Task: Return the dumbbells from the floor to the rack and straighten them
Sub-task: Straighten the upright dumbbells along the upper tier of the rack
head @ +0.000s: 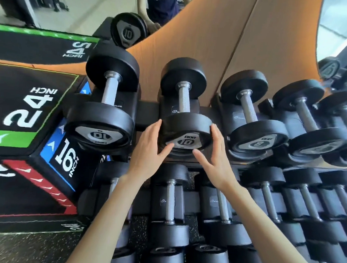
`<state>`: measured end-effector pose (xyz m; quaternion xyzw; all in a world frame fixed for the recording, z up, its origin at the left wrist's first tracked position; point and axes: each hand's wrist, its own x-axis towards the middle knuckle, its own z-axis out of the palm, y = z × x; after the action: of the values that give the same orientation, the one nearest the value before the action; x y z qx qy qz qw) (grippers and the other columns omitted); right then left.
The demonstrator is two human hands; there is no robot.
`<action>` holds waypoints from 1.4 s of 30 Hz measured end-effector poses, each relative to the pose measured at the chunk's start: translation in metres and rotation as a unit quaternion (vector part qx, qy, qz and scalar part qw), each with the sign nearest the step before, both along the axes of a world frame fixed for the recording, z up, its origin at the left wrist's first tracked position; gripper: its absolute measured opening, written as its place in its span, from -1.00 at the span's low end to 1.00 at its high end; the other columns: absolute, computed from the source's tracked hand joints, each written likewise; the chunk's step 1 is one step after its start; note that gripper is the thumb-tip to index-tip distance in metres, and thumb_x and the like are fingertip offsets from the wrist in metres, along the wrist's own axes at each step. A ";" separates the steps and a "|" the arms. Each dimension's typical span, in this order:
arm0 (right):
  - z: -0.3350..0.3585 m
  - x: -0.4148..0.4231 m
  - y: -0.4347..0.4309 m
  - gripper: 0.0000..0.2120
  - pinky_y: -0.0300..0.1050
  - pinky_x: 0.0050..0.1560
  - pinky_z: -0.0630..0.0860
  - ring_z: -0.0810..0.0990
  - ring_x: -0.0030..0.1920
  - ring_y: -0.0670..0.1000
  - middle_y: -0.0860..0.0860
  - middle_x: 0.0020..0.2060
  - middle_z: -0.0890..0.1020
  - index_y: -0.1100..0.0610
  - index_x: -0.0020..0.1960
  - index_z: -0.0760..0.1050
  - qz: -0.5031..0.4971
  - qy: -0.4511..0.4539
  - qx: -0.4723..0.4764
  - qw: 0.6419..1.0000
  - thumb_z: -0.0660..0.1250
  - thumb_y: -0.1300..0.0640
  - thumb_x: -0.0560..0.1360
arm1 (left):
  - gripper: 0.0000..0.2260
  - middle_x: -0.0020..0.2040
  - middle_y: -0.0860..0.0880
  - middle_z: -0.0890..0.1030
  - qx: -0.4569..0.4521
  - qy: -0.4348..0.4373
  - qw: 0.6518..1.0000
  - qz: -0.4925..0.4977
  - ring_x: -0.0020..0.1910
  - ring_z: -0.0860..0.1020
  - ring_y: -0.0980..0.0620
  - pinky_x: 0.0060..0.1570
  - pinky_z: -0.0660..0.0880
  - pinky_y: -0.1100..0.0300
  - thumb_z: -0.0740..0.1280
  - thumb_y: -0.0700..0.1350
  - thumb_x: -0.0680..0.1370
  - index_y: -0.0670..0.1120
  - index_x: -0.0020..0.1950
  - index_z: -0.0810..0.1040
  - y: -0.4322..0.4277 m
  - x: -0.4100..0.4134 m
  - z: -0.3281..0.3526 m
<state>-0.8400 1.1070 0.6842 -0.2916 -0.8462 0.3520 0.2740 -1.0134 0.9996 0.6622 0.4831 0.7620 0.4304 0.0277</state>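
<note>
The black round-headed dumbbell marked 10 [186, 125] sits on the top tier of the black metal rack [147, 112], second from its left end. The left hand [149, 150] and right hand [214, 153] flank its near head, fingers straight against the rim, thumbs seemingly touching its face.

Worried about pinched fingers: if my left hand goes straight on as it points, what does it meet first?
Your left hand touches the side of the middle 10 dumbbell; straight on, its fingertips likely meet the black rack bar behind; depth unclear.
</note>
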 end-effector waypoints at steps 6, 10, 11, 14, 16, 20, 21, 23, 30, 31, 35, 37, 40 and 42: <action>0.022 0.043 -0.029 -0.31 -0.15 0.44 0.13 0.11 0.48 -0.07 0.00 0.50 0.12 0.10 0.51 0.02 0.061 -0.064 0.139 0.986 0.29 -0.01 0.52 | -0.49 0.40 -0.18 0.38 -0.073 0.204 0.976 0.005 0.39 0.33 -0.15 0.42 0.20 -0.08 0.31 -0.02 0.55 -0.16 0.45 0.32 -0.078 0.028 0.017; 0.029 0.059 -0.056 -0.34 0.08 0.46 0.14 0.15 0.48 0.05 0.08 0.49 0.17 0.13 0.50 0.09 0.093 -0.092 0.226 0.965 0.29 0.00 0.52 | -0.50 0.41 -0.19 0.37 -0.100 0.247 0.964 0.024 0.40 0.32 -0.16 0.42 0.19 -0.09 0.27 0.01 0.55 -0.14 0.45 0.32 -0.121 0.046 0.027; 0.029 0.062 -0.063 -0.35 0.11 0.46 0.13 0.16 0.48 0.06 0.09 0.48 0.18 0.14 0.50 0.10 0.097 -0.098 0.236 0.962 0.29 0.00 0.52 | -0.50 0.40 -0.20 0.37 -0.105 0.254 0.961 0.031 0.40 0.32 -0.17 0.42 0.18 -0.09 0.26 0.02 0.55 -0.14 0.45 0.33 -0.131 0.050 0.029; 0.035 0.065 -0.078 -0.37 0.12 0.46 0.12 0.18 0.47 0.07 0.09 0.47 0.21 0.15 0.49 0.14 0.104 -0.104 0.243 0.959 0.30 0.01 0.52 | -0.51 0.39 -0.22 0.39 -0.123 0.278 0.951 0.051 0.38 0.34 -0.20 0.39 0.21 -0.13 0.30 -0.01 0.54 -0.16 0.43 0.35 -0.157 0.053 0.037; 0.039 0.065 -0.086 -0.39 0.11 0.45 0.15 0.20 0.46 0.09 0.11 0.46 0.23 0.17 0.48 0.16 0.106 -0.098 0.236 0.961 0.30 0.03 0.52 | -0.50 0.39 -0.23 0.38 -0.129 0.280 0.949 0.065 0.38 0.34 -0.20 0.39 0.22 -0.14 0.33 -0.04 0.54 -0.16 0.43 0.34 -0.169 0.049 0.041; 0.047 0.057 -0.091 -0.41 0.07 0.41 0.22 0.24 0.44 0.12 0.13 0.44 0.28 0.20 0.47 0.19 0.108 -0.094 0.233 0.962 0.30 0.04 0.53 | -0.50 0.40 -0.24 0.36 -0.138 0.276 0.947 0.088 0.39 0.31 -0.21 0.38 0.24 -0.15 0.32 -0.04 0.55 -0.18 0.44 0.32 -0.184 0.033 0.047; 0.049 0.052 -0.092 -0.42 0.08 0.40 0.24 0.26 0.43 0.13 0.15 0.43 0.29 0.21 0.46 0.19 0.108 -0.095 0.230 0.963 0.29 0.05 0.53 | -0.50 0.40 -0.23 0.36 -0.138 0.276 0.947 0.090 0.39 0.31 -0.21 0.37 0.26 -0.15 0.32 -0.04 0.55 -0.18 0.45 0.32 -0.186 0.027 0.048; 0.050 0.037 -0.095 -0.42 0.09 0.39 0.27 0.28 0.42 0.14 0.15 0.42 0.30 0.22 0.46 0.19 0.105 -0.095 0.218 0.966 0.28 0.04 0.53 | -0.50 0.40 -0.23 0.36 -0.131 0.275 0.947 0.098 0.38 0.32 -0.20 0.35 0.29 -0.15 0.31 -0.04 0.55 -0.18 0.44 0.32 -0.190 0.013 0.048; 0.051 -0.039 -0.109 -0.42 0.09 0.37 0.30 0.30 0.40 0.11 0.11 0.43 0.28 0.19 0.47 0.16 0.117 -0.088 0.189 0.971 0.26 0.03 0.55 | -0.47 0.44 -0.20 0.30 -0.127 0.250 0.955 0.092 0.41 0.29 -0.18 0.38 0.26 -0.07 0.28 0.00 0.56 -0.18 0.47 0.27 -0.189 -0.065 0.040; 0.052 -0.051 -0.111 -0.42 0.07 0.37 0.30 0.30 0.40 0.11 0.11 0.44 0.27 0.19 0.47 0.16 0.119 -0.091 0.186 0.971 0.25 0.02 0.55 | -0.46 0.46 -0.19 0.28 -0.127 0.245 0.957 0.088 0.42 0.27 -0.17 0.38 0.25 -0.06 0.26 0.01 0.56 -0.16 0.48 0.24 -0.186 -0.078 0.038; 0.064 -0.095 -0.107 -0.42 -0.03 0.38 0.26 0.28 0.41 0.09 0.10 0.44 0.27 0.21 0.47 0.16 0.121 -0.097 0.212 0.965 0.25 0.02 0.55 | -0.43 0.48 -0.14 0.24 -0.097 0.226 0.967 0.062 0.43 0.25 -0.12 0.39 0.24 -0.01 0.25 0.04 0.56 -0.15 0.50 0.19 -0.164 -0.115 0.033; 0.068 -0.113 -0.102 -0.42 -0.08 0.36 0.25 0.28 0.40 0.09 0.11 0.43 0.27 0.22 0.47 0.16 0.119 -0.100 0.216 0.964 0.27 0.04 0.55 | -0.41 0.49 -0.12 0.22 -0.084 0.204 0.974 0.049 0.44 0.22 -0.08 0.39 0.21 0.03 0.28 0.02 0.56 -0.14 0.51 0.16 -0.150 -0.126 0.030; 0.068 -0.132 -0.096 -0.43 -0.12 0.31 0.26 0.30 0.38 0.08 0.09 0.43 0.28 0.21 0.47 0.17 0.126 -0.116 0.220 0.960 0.27 0.05 0.55 | -0.40 0.49 -0.10 0.21 -0.047 0.167 0.984 0.045 0.45 0.20 -0.05 0.38 0.18 0.14 0.31 -0.01 0.56 -0.11 0.52 0.14 -0.136 -0.138 0.024; 0.064 -0.141 -0.094 -0.44 -0.17 0.27 0.26 0.33 0.36 0.06 0.07 0.42 0.30 0.21 0.46 0.19 0.135 -0.118 0.214 0.960 0.27 0.03 0.55 | -0.42 0.48 -0.08 0.23 -0.021 0.152 0.987 0.042 0.44 0.21 -0.02 0.36 0.13 0.25 0.32 -0.03 0.56 -0.08 0.51 0.16 -0.133 -0.144 0.019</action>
<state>-0.9808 1.0132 0.7478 -0.1485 -0.9596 0.1594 0.1778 -1.1578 0.8661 0.6816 0.5092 0.7861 0.3368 -0.0962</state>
